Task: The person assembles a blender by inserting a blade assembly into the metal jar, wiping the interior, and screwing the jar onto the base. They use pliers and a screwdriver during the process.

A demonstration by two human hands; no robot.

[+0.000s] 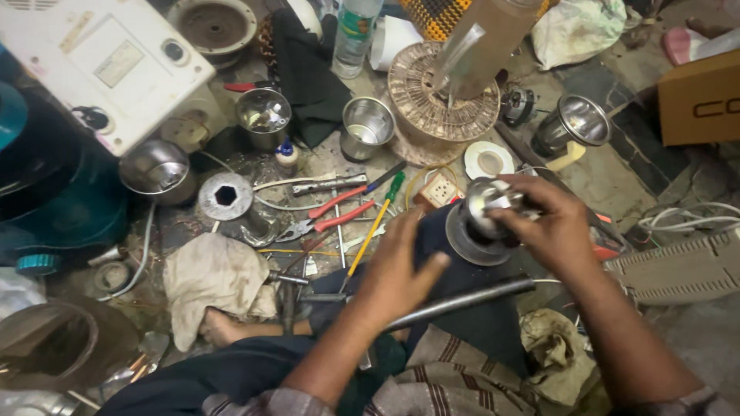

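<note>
Head view: the right hand (551,223) grips a shiny round metal part (487,202) atop a dark disc-shaped base (472,243) on the lap. The left hand (397,273) rests open at its eight o'clock. Steel cups (367,127) stand at eleven o'clock.

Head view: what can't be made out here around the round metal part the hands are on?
- Round metal part: its top is covered by the right hand, so what the fingers grip is hidden.
- Left hand: only its back shows; the palm side is hidden.
- Metal rod: its near end passes under the left hand.
- Cardboard box: cut off by the right edge.
</note>
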